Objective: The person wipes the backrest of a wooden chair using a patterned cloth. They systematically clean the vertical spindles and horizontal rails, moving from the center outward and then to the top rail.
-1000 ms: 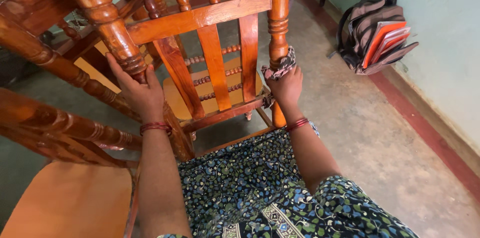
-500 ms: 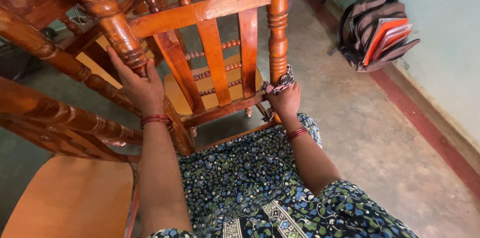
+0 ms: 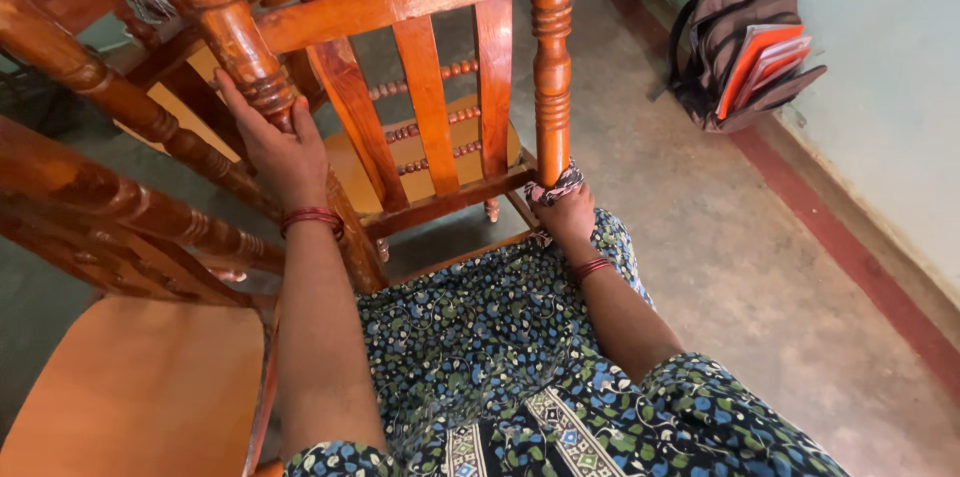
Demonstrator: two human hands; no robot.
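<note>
- reddish polished wood everywhere: a wooden chair (image 3: 430,87) stands close in front of the person, its back rails and turned posts facing the camera.
- the left hand (image 3: 275,152) is wrapped around the chair's left turned post (image 3: 225,27), fingers closed on the ringed part, steadying it.
- the right hand (image 3: 568,212) is closed on a patterned cloth (image 3: 555,185), which it presses against the bottom of the right turned post (image 3: 552,57), just where that post meets the lower rail (image 3: 450,202).
- what has changed: a second ago the cloth and right hand sat higher on that post, near its mid turnings; half a second ago lower; now at the foot. the left hand has kept its place. i judge this a downward wiping stroke that has reached the end of the post, so this post looks about done.
- the right post's long axis runs up and down, nearly upright in view, top end going out of the frame; the cloth is bunched around its lowest visible part.
- beside the person's left arm a second chair (image 3: 140,387) shows its pale seat; a bag (image 3: 735,47) with orange books leans on the wall, well apart, on the concrete floor (image 3: 760,277).
</note>
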